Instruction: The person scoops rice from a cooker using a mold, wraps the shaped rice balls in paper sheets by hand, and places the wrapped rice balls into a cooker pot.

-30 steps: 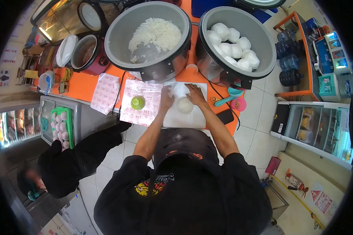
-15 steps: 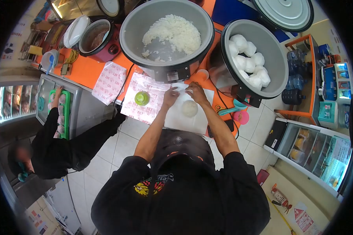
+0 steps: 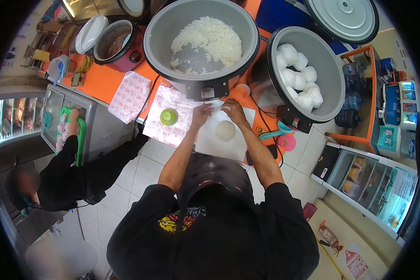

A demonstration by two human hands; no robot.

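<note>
A round ball of rice (image 3: 226,131) lies on a white sheet (image 3: 219,148) on the orange table. Beyond the ball, my left hand (image 3: 202,115) pinches the far edge of thin white paper or film. My right hand (image 3: 234,112) pinches the same material close by, a small gap between the two hands. To the left, a green round container (image 3: 168,116) sits on a printed paper sheet (image 3: 158,133). Past my hands stands a large cooker pot (image 3: 156,49) with loose rice (image 3: 214,37) in it.
A second pot (image 3: 329,70) holds several white wrapped balls (image 3: 299,80). Right of the sheet are scissors (image 3: 261,130), a teal scoop (image 3: 276,133), a pink cup (image 3: 287,143) and a phone (image 3: 271,152). A co-worker (image 3: 56,177) reaches into a green tray (image 3: 80,140) at left.
Both my hands have drawn together beyond the ball, closing on the white material. The view has shifted. The co-worker's arm has reached out to the green tray.
</note>
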